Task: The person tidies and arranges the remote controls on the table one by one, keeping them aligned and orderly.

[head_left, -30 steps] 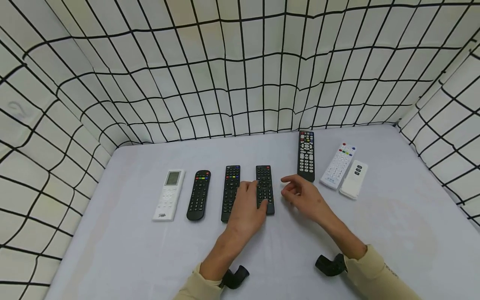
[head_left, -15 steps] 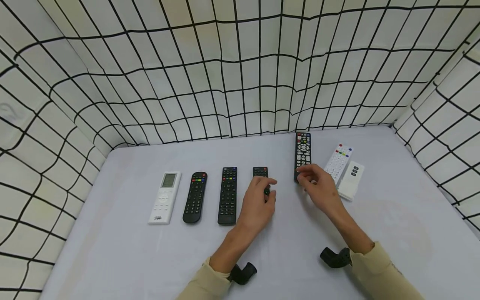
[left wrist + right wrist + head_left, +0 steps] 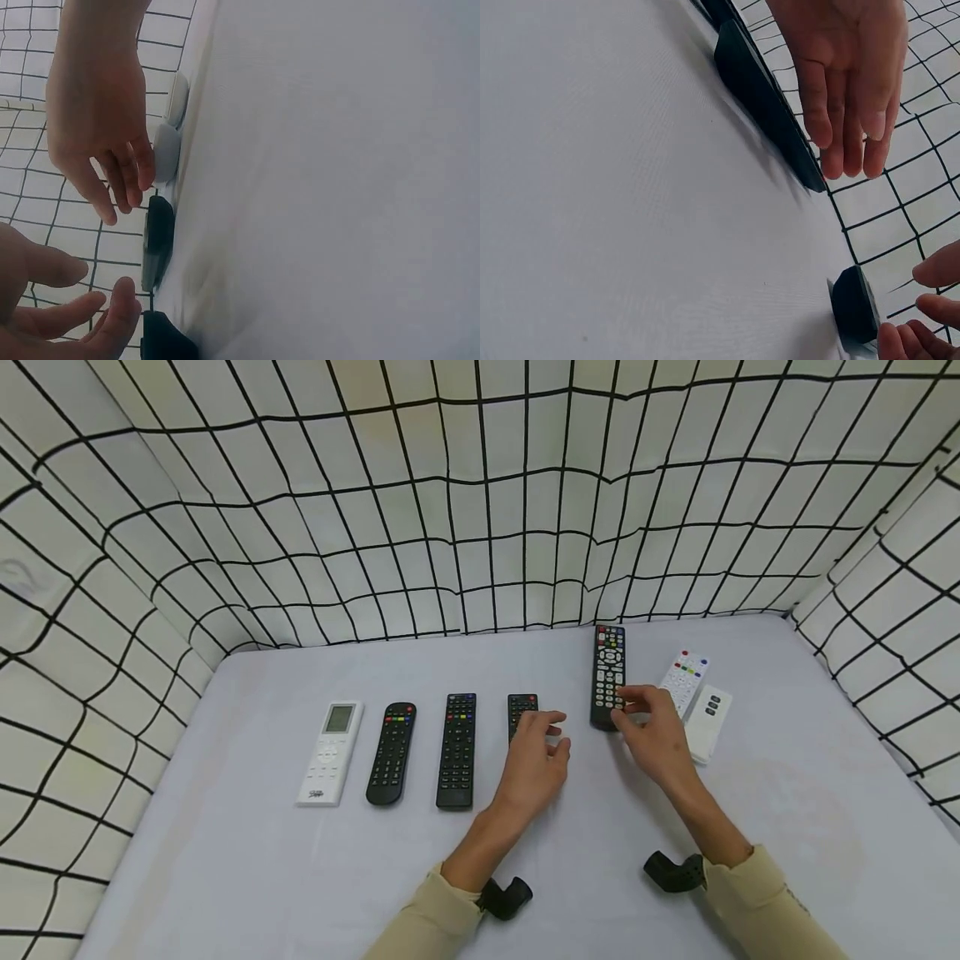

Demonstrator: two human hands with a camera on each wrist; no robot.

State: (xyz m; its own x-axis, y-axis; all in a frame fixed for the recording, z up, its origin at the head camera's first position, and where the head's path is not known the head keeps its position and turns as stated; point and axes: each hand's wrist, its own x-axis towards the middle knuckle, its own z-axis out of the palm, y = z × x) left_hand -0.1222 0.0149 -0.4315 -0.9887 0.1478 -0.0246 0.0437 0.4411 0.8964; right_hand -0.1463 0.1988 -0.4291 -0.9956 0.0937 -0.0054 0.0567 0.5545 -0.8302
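Head view: my right hand hovers, fingers loosely apart, at the long remote; my left hand, fingers relaxed, covers the short remote.

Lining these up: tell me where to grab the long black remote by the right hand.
Pinch the long black remote across its narrow sides near the near end, coming from above. It lies flat, and the right hand is already over that end; the white remote lies to its right.
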